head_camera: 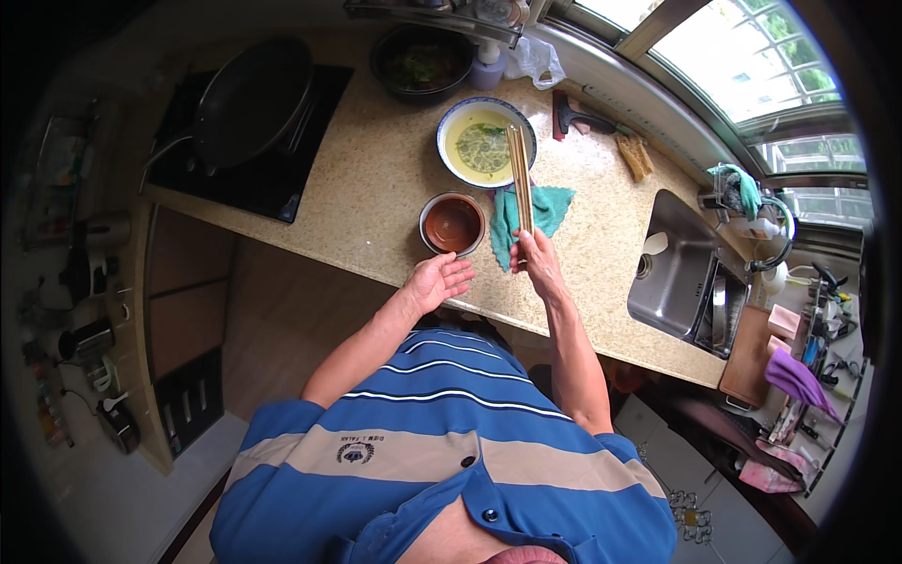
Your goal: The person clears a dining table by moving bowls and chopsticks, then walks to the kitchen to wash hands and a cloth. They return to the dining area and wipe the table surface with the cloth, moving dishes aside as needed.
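My right hand [537,259] grips several wooden chopsticks [520,176] by one end. Their far ends reach over the right rim of a large bowl [442,149] with a blue edge. Pale yellow liquid [486,151] with green bits and bubbles fills that bowl. My left hand [438,283] is open, palm partly up, just at the near rim of a smaller bowl with a reddish-brown inside [453,224]; I cannot tell whether it touches the bowl. A crumpled green cloth [553,206] lies under the chopsticks, between the bowls and my right hand.
A frying pan [250,106] sits on the black cooktop [292,173] at left. Behind stand a dark bowl of greens [421,63] and a lilac pump bottle [487,67]. A squeegee [581,118], a yellow sponge [634,156] and the steel sink [666,282] are to the right.
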`<state>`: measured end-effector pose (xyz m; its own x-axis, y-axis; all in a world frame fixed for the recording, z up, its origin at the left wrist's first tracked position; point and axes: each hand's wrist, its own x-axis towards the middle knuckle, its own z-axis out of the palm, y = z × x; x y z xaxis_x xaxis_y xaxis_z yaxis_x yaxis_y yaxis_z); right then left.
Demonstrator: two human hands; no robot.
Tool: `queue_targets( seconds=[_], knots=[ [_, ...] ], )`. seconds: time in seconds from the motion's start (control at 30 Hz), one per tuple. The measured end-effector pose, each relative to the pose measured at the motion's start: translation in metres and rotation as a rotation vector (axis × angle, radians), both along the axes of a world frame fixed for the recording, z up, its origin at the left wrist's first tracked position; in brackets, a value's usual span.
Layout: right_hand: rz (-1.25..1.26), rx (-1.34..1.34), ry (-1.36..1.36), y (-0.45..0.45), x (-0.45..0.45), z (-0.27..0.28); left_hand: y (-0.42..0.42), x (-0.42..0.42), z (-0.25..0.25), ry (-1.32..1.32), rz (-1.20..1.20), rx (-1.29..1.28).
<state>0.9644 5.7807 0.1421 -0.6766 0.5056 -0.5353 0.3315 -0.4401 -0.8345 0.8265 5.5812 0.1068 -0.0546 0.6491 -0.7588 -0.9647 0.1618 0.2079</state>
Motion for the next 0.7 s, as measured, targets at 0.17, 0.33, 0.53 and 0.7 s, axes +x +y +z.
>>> queue_targets(
  seconds=[0.17, 0.33, 0.53, 0.7],
  knots=[
    [-0.008, 0.053, 0.008, 0.039, -0.048, -0.004, 0.005, -0.006, 0.004, 0.076, 0.047, -0.018],
    [0.034, 0.076, -0.032, 0.055, -0.088, -0.002, -0.007, -0.018, -0.003, 0.153, 0.118, -0.038],
    [0.067, 0.042, -0.131, 0.051, -0.102, -0.012, -0.017, -0.026, -0.004, 0.195, 0.130, -0.069],
    [0.093, -0.017, -0.171, 0.052, -0.102, -0.013, -0.023, -0.019, -0.010, 0.172, 0.144, -0.119]
  ],
)
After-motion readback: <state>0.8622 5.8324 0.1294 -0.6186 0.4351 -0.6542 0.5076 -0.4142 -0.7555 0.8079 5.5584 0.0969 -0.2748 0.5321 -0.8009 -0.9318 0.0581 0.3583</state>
